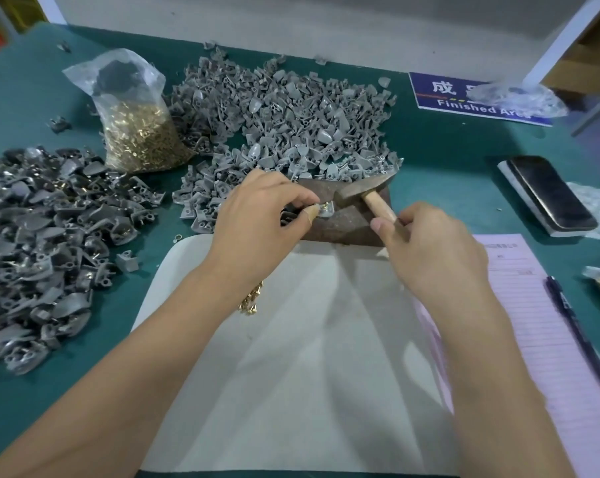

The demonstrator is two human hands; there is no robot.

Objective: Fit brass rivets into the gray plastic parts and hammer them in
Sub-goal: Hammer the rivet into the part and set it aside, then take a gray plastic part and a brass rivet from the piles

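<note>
Green felt-covered table (446, 150); blue sign lettered "Finished Area" (464, 101), far right, with crumpled clear plastic (519, 96) on it; black smartphone (552, 193) lying on a grey notebook (526, 201); pink lined paper form (533, 305) bearing a dark pen (579, 336); white cloth sheet (308, 357) at centre.

A table (446, 146) covered in teal-green cloth fills the view — its far edge meets a plain pale gray wall (291, 22). At right a white post (564, 43) rises beside brown cardboard boxes (591, 56); the light is even and soft.
</note>
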